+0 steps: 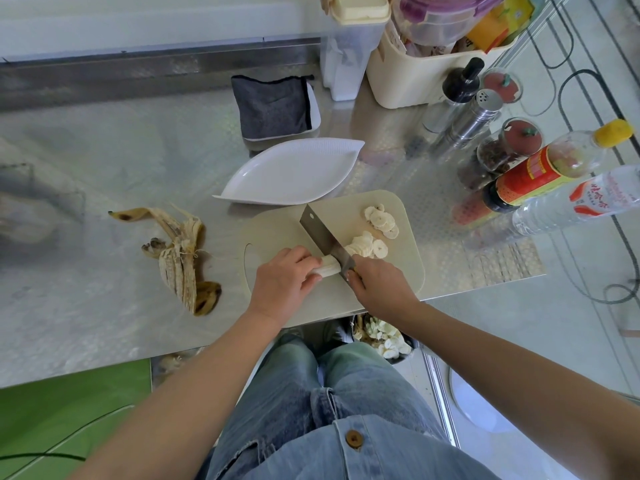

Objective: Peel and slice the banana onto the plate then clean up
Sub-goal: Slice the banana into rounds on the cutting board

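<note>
On the beige cutting board [277,230] my left hand [282,282] grips the stub of the peeled banana [329,266]. My right hand [379,289] holds the handle of a cleaver [320,237], whose blade stands against the banana's cut end. Several banana slices [372,245] lie right of the blade, and more slices [381,220] sit near the board's far right corner. A white leaf-shaped plate [294,174] with nothing on it sits just behind the board. The banana peel [180,258] lies spread on the steel counter to the left.
A folded grey cloth [272,107] lies behind the plate. Bottles and spice jars [526,174] crowd the counter's right side, with a cream bin [415,77] behind them. A waste bin [384,337] with scraps stands under the counter edge by my legs.
</note>
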